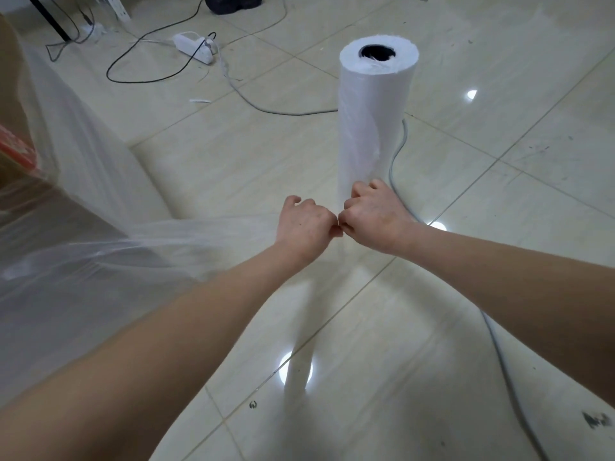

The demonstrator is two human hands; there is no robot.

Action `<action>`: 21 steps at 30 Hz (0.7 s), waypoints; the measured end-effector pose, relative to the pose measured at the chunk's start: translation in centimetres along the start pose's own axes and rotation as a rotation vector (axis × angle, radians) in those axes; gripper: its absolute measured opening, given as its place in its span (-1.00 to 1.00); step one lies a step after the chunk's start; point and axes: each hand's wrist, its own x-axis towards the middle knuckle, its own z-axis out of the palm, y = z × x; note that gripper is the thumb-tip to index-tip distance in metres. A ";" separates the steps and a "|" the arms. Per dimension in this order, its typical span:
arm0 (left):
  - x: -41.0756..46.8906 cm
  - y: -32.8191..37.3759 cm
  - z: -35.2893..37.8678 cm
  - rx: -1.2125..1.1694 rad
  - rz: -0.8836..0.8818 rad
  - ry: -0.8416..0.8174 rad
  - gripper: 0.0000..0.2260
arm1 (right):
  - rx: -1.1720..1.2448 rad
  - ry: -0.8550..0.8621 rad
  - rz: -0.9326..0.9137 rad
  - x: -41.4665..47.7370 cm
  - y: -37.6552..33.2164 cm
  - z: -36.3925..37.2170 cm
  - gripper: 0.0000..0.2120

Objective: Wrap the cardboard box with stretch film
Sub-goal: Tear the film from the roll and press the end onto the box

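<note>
By the roll (372, 111), left hand (304, 224) and right hand (369, 216) clench bunched film (199, 234); tearing likely wants fists touching, one sharp snap.

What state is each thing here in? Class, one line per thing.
stretch film: pulled out, bunched at one end
cardboard box: partly covered by film
stretch film roll: upright on the floor
left hand: grips the bunched film
right hand: grips the film too
power strip: plug inserted

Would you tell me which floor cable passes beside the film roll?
The grey cable, curving past the upright film roll at its base; the black cable loops by the power strip.
</note>
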 end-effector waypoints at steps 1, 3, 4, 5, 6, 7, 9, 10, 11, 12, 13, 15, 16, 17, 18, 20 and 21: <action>0.0 -0.3 0.1 0.019 0.005 0.026 -0.73 | 0.001 0.023 -0.003 -0.1 0.0 0.3 -0.81; -0.1 -0.7 0.4 0.037 0.022 0.047 -0.74 | 0.051 0.020 -0.007 -0.1 -0.1 0.7 -0.76; -0.2 -1.0 0.4 0.043 0.030 0.049 -0.74 | 0.051 0.034 -0.023 -0.1 -0.1 0.8 -0.76; -0.2 -1.2 0.5 0.044 0.034 0.054 -0.74 | 0.046 0.046 -0.045 -0.2 -0.2 0.6 -0.76; -0.2 -1.5 0.5 0.044 0.029 0.060 -0.74 | 0.041 0.060 -0.068 -0.3 -0.2 0.7 -0.77; -0.2 -2.0 0.6 0.037 0.012 0.065 -0.74 | 0.036 0.058 -0.080 -0.3 -0.2 0.7 -0.77; -0.2 -3.1 1.0 0.006 -0.057 0.051 -0.75 | 0.055 0.048 -0.084 -0.3 -0.1 0.7 -0.79; -0.2 -3.6 1.1 -0.020 -0.094 0.039 -0.75 | 0.066 0.067 -0.085 -0.3 -0.2 0.8 -0.79; -0.1 -3.9 1.3 -0.049 -0.130 0.023 -0.76 | 0.080 0.076 -0.089 -0.2 -0.3 0.8 -0.79; -0.1 -4.0 1.4 -0.080 -0.166 0.005 -0.77 | 0.096 0.082 -0.087 -0.1 -0.5 0.9 -0.78; 0.0 -3.9 1.6 -0.111 -0.202 -0.010 -0.79 | 0.103 0.087 -0.086 0.0 -0.6 0.9 -0.78; 0.2 -4.4 1.7 -0.181 -0.314 -0.037 -0.80 | 0.098 0.094 -0.102 -0.1 -0.2 1.0 -0.79; 0.1 -5.2 1.6 -0.216 -0.394 -0.053 -0.79 | 0.092 0.094 -0.111 -0.4 0.2 1.1 -0.80; -0.2 -6.4 1.5 -0.239 -0.461 -0.063 -0.78 | 0.093 0.098 -0.110 -0.7 0.6 1.3 -0.80; -0.5 -7.6 1.4 -0.241 -0.493 -0.070 -0.77 | 0.099 0.120 -0.096 -1.1 1.2 1.8 -0.80; -1.1 -9.1 1.1 -0.251 -0.472 -0.081 -0.78 | 0.101 0.101 -0.048 -1.5 1.7 1.6 -0.82; -1.2 -9.1 0.9 -0.288 -0.431 -0.087 -0.80 | 0.085 0.073 -0.034 -1.6 1.8 1.4 -0.88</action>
